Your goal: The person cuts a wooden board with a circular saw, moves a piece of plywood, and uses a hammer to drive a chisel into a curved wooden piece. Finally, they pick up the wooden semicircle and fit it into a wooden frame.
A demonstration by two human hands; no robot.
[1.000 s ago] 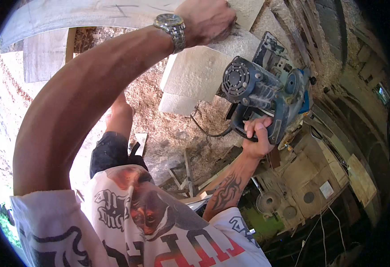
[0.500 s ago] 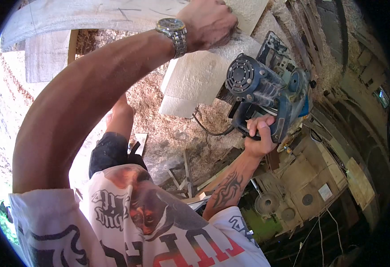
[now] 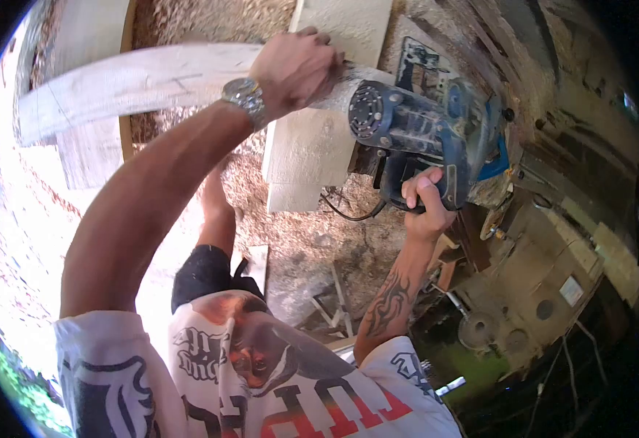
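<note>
My left hand (image 3: 297, 73), with a watch on its wrist, is closed over a long pale wooden plank (image 3: 151, 79) and presses on it near its right end. My right hand (image 3: 427, 204) grips the rear handle of a dusty blue circular saw (image 3: 414, 124). The saw sits at the plank's right end, with its base plate facing away from me. Its blade is hidden from this side. A black power cord (image 3: 352, 215) hangs from the saw. Beneath the plank lies a wide pale timber (image 3: 308, 146).
Another board (image 3: 89, 157) lies under the plank's left part. Sawdust (image 3: 290, 252) covers the ground. Stacked wood strips (image 3: 509, 44) stand at the upper right. A wooden bench (image 3: 524, 270) with round discs is at the lower right. A bare leg (image 3: 217, 219) shows below the plank.
The view has shifted, so more of the plank and the timber beyond it shows. My left hand now appears lower and farther left. The saw has turned slightly in view, still in my right hand.
</note>
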